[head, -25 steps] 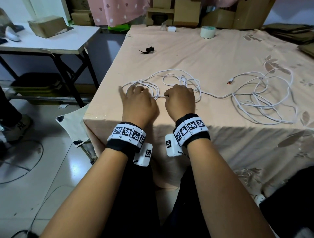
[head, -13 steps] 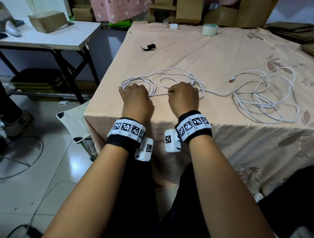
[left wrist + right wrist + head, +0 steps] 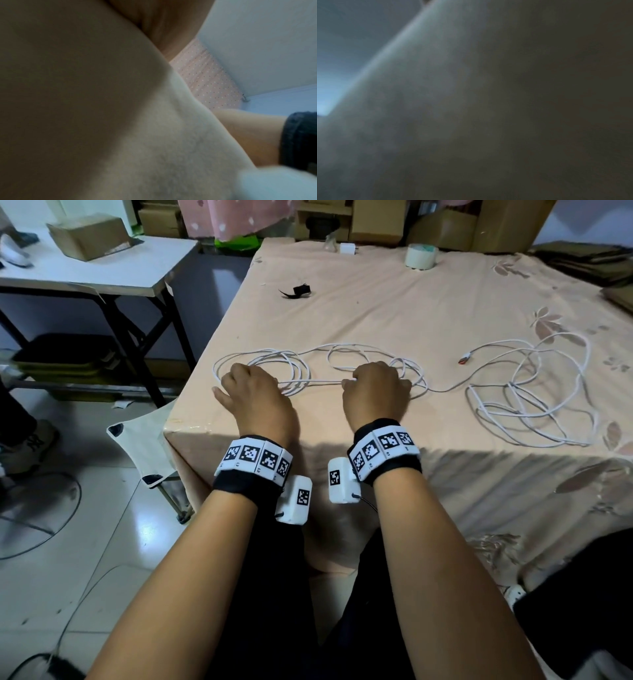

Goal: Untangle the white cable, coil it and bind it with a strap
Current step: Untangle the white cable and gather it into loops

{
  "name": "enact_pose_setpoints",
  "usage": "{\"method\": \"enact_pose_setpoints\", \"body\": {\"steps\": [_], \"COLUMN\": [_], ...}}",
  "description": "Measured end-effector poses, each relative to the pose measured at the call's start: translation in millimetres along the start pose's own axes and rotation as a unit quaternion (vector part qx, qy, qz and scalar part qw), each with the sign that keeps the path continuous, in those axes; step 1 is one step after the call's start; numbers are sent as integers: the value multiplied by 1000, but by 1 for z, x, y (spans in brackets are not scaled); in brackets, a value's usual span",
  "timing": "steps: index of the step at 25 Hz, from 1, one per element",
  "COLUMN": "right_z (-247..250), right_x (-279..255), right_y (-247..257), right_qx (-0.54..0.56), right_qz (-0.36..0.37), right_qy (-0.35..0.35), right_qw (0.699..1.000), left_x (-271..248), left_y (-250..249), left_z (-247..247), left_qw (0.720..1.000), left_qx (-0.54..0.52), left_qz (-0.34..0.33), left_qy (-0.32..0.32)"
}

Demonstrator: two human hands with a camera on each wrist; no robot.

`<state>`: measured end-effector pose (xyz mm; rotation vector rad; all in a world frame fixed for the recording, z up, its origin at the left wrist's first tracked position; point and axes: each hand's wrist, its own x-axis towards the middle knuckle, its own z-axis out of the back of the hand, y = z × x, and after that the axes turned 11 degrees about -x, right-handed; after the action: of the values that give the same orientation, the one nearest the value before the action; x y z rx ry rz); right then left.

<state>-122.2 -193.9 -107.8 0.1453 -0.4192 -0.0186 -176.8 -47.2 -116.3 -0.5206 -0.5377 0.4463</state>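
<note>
Head view, L to R. One side table (image 3: 113, 273) w/ white top stands left of the bed, carrying one cardboard box (image 3: 87, 236). One peach floral cloth (image 3: 394, 309) covers the work surface. On it, far side: one black strap (image 3: 297, 291), well apart from the cable; one small white charger block (image 3: 348, 248); one roll of tape (image 3: 420, 256).

One white cable (image 3: 373, 361) lies across the cloth in approx. three loose bunches: a multi-turn loop at the left near the cloth's corner, a smaller tangle in the middle, and a wider sprawl of loops at the right (image 3: 534, 412). One plug end w/ a red-orange tip (image 3: 464, 360) lies free between the middle and right bunches.

Two hands, both knuckles-up, fingers curled, resting on the cloth near its front edge. Left hand (image 3: 255, 398) sits on the left loop, fingers closed over the strands. Right hand (image 3: 375, 393) sits on the middle tangle, pinching a strand; one taut straight run of cable spans the gap between the two hands. Each wrist carries one marker band and one white camera unit.

Left wrist view: blurred cloth and skin close to the lens; one dotted pink curtain (image 3: 211, 83) behind; no fingers or cable legible. Right wrist view: dark and blurred, nothing identifiable.
</note>
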Motion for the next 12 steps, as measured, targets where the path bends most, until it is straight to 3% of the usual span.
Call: {"method": "enact_pose_setpoints", "body": {"steps": [5,7,9,10,12], "right_z": [-4,-6,-6,-5,-6], "right_x": [2,1,-1,-3,-3], "right_y": [-5,-4,0,2,5], "right_qx": [57,109,154,172,203], "right_qz": [3,42,103,124,128], "right_qy": [16,27,40,48,54], "right_qw": [998,993,982,976,969], "left_x": [0,-3,-3,-2,4], "left_y": [-2,-1,-1,-1,-1], "left_z": [3,0,-6,-7,-7], "left_qw": [1000,995,970,960,961], "left_qx": [10,1,-40,-57,-74], "left_qz": [0,-104,-241,-271,-250], "left_qy": [-4,-11,9,37,94]}}
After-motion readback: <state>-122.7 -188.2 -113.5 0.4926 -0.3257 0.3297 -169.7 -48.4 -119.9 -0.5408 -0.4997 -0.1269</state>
